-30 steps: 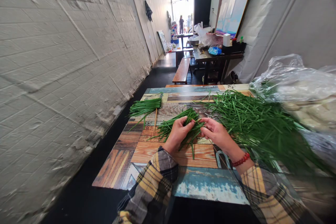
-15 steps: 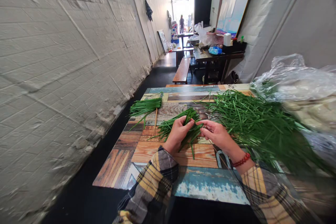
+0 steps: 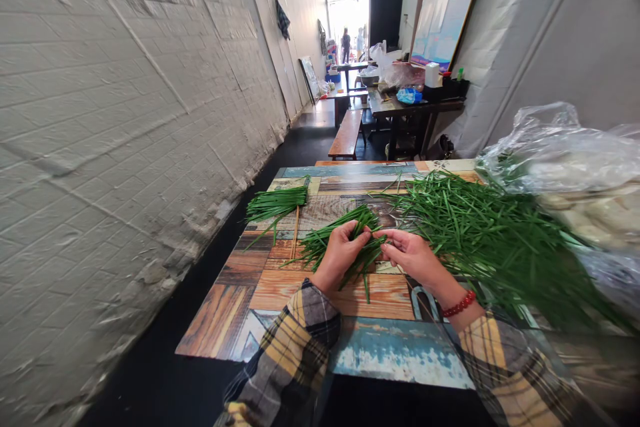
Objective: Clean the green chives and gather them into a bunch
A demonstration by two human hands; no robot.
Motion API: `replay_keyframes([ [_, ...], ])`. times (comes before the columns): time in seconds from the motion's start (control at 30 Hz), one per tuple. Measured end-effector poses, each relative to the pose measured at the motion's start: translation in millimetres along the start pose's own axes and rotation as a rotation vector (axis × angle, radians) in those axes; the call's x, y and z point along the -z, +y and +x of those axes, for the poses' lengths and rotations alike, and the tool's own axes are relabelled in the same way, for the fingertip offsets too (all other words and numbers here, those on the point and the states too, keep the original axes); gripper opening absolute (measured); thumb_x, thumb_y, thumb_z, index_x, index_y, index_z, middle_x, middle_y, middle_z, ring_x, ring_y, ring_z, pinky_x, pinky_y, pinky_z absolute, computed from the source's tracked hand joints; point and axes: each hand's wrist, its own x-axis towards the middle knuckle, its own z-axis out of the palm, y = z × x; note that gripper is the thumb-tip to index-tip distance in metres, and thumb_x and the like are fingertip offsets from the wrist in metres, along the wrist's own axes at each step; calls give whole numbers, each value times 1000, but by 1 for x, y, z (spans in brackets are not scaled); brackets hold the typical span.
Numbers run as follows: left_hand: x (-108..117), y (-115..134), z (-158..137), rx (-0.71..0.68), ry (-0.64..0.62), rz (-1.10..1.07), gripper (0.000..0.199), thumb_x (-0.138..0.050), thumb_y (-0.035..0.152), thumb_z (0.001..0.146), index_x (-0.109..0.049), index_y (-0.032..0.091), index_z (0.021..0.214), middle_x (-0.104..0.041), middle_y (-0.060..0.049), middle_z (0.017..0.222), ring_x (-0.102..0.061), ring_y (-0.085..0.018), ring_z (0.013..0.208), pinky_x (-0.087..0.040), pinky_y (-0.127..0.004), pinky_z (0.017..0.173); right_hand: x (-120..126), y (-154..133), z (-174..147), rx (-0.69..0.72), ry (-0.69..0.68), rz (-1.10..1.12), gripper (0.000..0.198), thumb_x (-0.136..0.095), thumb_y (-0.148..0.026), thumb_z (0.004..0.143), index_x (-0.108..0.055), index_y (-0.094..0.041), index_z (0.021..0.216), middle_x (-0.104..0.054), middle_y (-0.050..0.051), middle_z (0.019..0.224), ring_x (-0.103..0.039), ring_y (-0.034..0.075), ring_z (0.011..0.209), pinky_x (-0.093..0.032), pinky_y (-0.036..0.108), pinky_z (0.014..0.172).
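Note:
My left hand [image 3: 341,252] is closed around a bunch of garlic chives [image 3: 320,237] lying on the patterned wooden table [image 3: 220,317]. Green stalks stick out on both sides of its fingers. Close against the bunch's right end, my right hand [image 3: 407,252] has thumb and fingers pinched together; what lies between them is too small to make out. The fingertips of both hands nearly meet. To the left rests another bunch of garlic chives [image 3: 277,203], its blades laid side by side, with thin wooden sticks [image 3: 296,233] by its right end.
Loose garlic chives [image 3: 465,220] are heaped at right, beside a clear plastic bag [image 3: 565,153]. A brick wall [image 3: 125,147] runs along the left. Beyond the table stand a bench [image 3: 347,135] and a cluttered dark table [image 3: 415,107]; people [image 3: 346,47] are at the far doorway.

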Motion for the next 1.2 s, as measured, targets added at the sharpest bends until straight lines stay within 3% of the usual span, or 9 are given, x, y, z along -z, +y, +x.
replay_keyframes([
  [0.57, -1, 3, -1, -14, -20, 26, 27, -68, 39, 72, -61, 13, 72, -56, 1, 68, -48, -11, 65, -38, -22, 62, 1, 5, 1, -7, -4, 5, 29, -57, -32, 75, -58, -14, 98, -60, -2, 60, -51, 10, 49, -39, 23, 49],
  [0.87, -3, 4, -2, 6, -62, -25, 31, -69, 43, 73, -63, 12, 73, -57, 1, 68, -47, -10, 63, -37, -22, 60, 2, 7, 2, 48, -2, 64, 56, -58, -28, 78, -40, -17, 130, -58, -6, 60, -51, 10, 49, -40, 23, 50],
  [1.07, -2, 4, -2, -29, -139, 15, 31, -69, 43, 72, -66, 12, 75, -60, -1, 71, -49, -12, 67, -39, -23, 63, 2, 10, 2, 61, -10, 84, 40, -60, -33, 78, -50, -18, 113, -56, -6, 60, -53, 10, 51, -41, 23, 51],
  [1.2, -1, 7, -2, -29, -113, 16, 26, -67, 38, 75, -66, 12, 80, -60, -1, 73, -49, -11, 67, -39, -22, 63, 3, 12, 3, 69, -5, 67, 33, -60, -34, 78, -52, -19, 107, -57, -5, 61, -54, 11, 53, -41, 24, 52],
])
